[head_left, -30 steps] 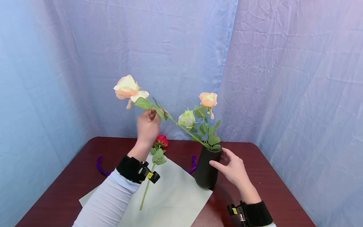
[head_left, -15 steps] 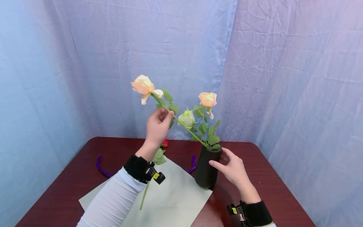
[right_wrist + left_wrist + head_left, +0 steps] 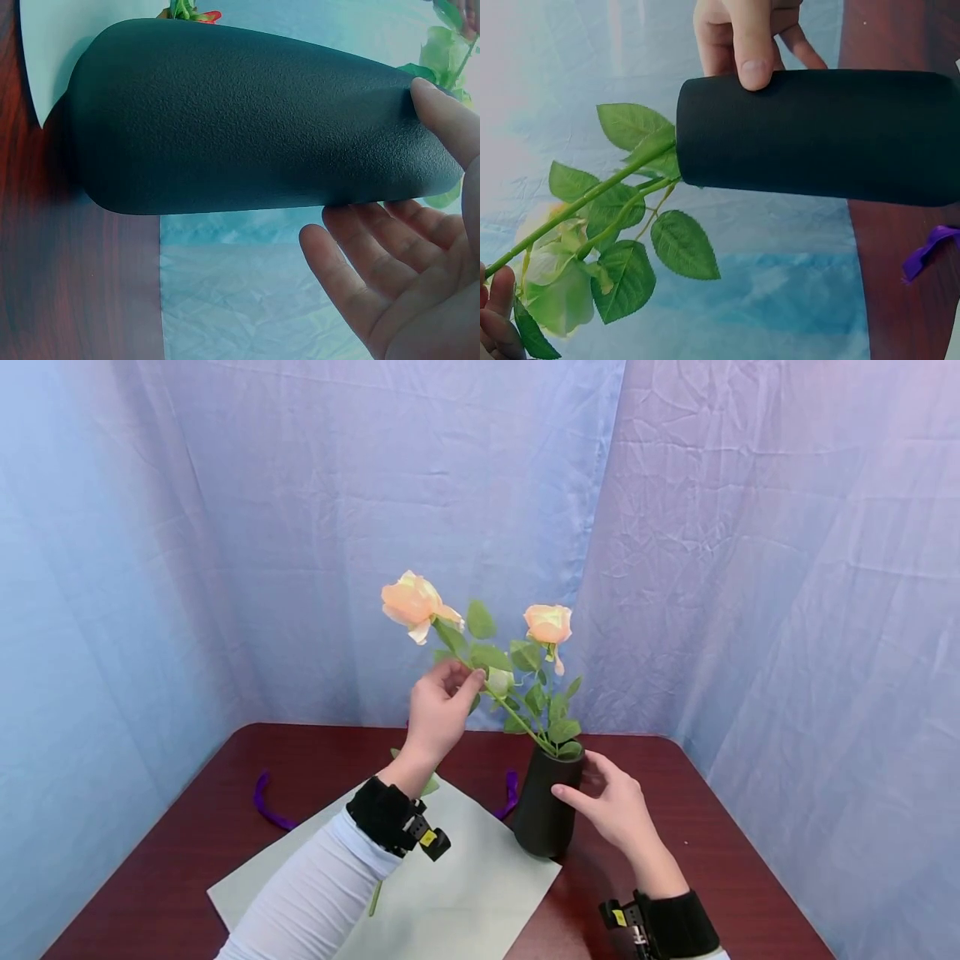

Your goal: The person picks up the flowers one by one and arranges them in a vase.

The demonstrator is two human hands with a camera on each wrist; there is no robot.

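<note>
My left hand [image 3: 441, 706] pinches the green stem of a peach rose [image 3: 414, 603] just below its leaves. The stem slants down to the right, its lower end inside the mouth of a black vase [image 3: 546, 806]. Also in the vase are a second peach rose [image 3: 549, 624], upright, and a pale green rose [image 3: 500, 682], partly covered by the held one. My right hand [image 3: 618, 806] holds the vase by its upper right side. In the right wrist view its thumb [image 3: 442, 112] lies on one side and its fingers [image 3: 382, 232] on the other.
Pale paper [image 3: 480, 877] lies on the dark red table [image 3: 637, 893], under the left forearm. A red rose's stem [image 3: 376, 900] lies on it, mostly hidden by the arm. Purple ribbon [image 3: 267, 806] shows beyond the paper. Bluish curtains [image 3: 375, 485] surround the table.
My left hand has moved right and slightly down, shifting its grip along the stem and swinging the peach rose toward the vase. The right hand and vase have stayed in place.
</note>
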